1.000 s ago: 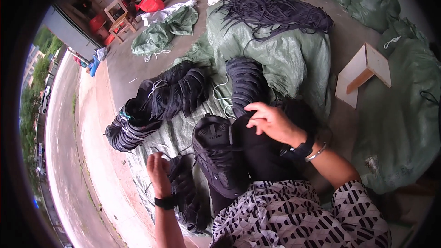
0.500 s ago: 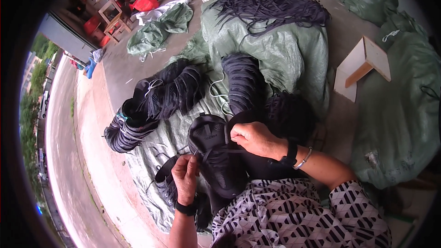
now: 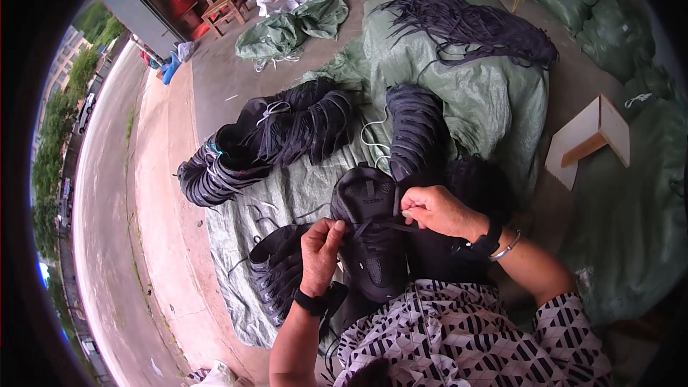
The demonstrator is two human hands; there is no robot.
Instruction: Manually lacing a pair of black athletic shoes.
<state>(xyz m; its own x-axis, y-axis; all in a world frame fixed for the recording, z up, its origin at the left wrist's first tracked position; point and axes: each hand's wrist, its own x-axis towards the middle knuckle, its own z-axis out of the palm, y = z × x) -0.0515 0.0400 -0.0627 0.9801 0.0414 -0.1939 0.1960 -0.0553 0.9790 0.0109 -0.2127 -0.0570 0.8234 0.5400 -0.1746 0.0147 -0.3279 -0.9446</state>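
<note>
Concrete floor spreads at ten o'clock from the view's centre. Green sheeting crosses the middle, and a bulky green sack lies past three. At one to two, a heap of dark laces tops the raised sheeting; nested dark shoes line up at ten, with a shorter stack at two. Between five and six is the black shoe, toe toward the body. At four, the right hand closes its fingertips on a black lace; near six-thirty, the left hand pinches shut, seemingly on the lace too. Pulling evenly and low from both sides should probably snug it, with the strands flat and untwisted.
</note>
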